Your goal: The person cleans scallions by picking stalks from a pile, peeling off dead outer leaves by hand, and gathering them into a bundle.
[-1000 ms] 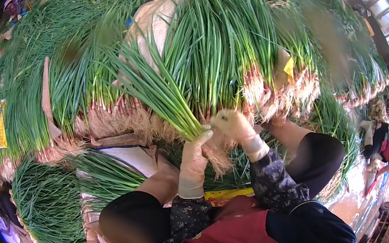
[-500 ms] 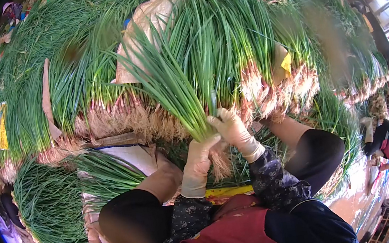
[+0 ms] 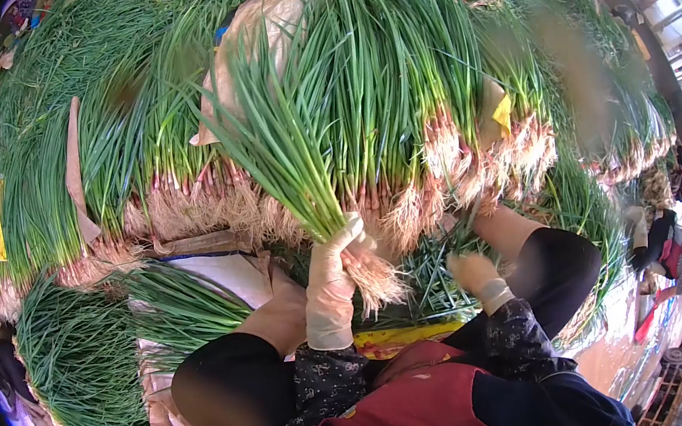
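In a pale glove, my left hand (image 3: pixel 332 287) is closed around a bunch of green onions (image 3: pixel 298 171) near its root end. The long green leaves fan up and to the left, while the bushy pale roots stick out below the fist on the right. My right hand (image 3: pixel 474 271), also gloved, is apart from the bunch, near my right knee. It is blurred by motion, so its fingers and anything in them cannot be made out. In front of both hands stands a long row of green onions (image 3: pixel 356 99), leaves away from me and roots towards me.
A tan sack (image 3: pixel 265 29) lies among the leaves at the back. On the left, more green onions (image 3: pixel 76 360) are heaped beside a pale sheet (image 3: pixel 233 279). Something yellow (image 3: pixel 414 339) lies between my legs. Another person (image 3: pixel 674 255) is bent over at the far right.
My right hand has let go of the bunch and moved down and right. My left hand still grips the green onions, which have shifted slightly left, showing more of their roots.
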A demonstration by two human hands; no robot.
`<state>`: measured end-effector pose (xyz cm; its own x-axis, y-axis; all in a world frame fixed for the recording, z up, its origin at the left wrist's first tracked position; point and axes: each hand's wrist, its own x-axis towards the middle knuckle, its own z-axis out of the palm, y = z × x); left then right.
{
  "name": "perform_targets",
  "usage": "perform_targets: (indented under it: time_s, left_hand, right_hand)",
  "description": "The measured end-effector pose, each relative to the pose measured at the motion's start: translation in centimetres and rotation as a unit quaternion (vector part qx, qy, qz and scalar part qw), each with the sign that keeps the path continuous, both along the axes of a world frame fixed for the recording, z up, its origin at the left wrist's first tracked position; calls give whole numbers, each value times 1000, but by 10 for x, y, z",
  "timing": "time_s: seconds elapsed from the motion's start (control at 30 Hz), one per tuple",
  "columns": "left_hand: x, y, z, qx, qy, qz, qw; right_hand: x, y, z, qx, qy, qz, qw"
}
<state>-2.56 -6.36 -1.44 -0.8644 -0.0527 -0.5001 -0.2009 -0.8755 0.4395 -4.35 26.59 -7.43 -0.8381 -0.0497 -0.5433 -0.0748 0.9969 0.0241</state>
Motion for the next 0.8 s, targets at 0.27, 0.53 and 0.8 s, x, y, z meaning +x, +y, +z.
perform_targets:
  time_s: [0.27,0.53,0.8]
  left_hand:
    - [0,1,11,-68,-88,30,993]
    - [-3,4,-16,-165,-89,15,982]
    - [-7,15,4,-60,-63,47,995]
  right_hand:
    - [-108,-218,53,-169,96,-1,981]
    - [-138,-219,43,-127,98,2,987]
    - [-136,-195,88,-275,76,-62,956]
